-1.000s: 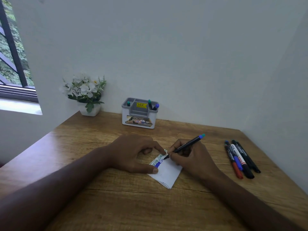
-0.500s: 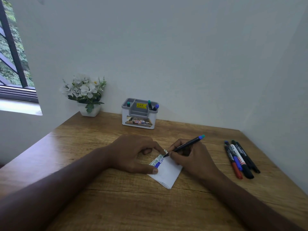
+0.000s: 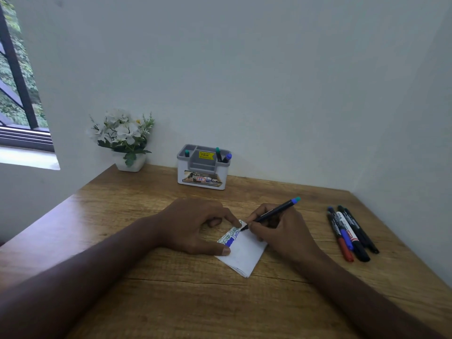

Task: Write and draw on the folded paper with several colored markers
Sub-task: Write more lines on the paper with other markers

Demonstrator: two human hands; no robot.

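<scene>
Mid-scribble: the folded paper (image 3: 241, 250) is pinned flat by the left hand (image 3: 195, 226) while a teal-capped marker (image 3: 271, 213), pinched in the right hand (image 3: 278, 231), is worked toward 12 o'clock; probably a colour swap is needed next.

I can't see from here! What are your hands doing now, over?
Right hand gripping marker, tip on folded paper. Left hand pinning paper. Nothing blocking.

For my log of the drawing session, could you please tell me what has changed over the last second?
Very little: the right hand keeps the marker with its tip at the far edge of the folded paper, shifting only slightly. The left hand still pins the paper, and the spare markers lie unmoved.
</scene>
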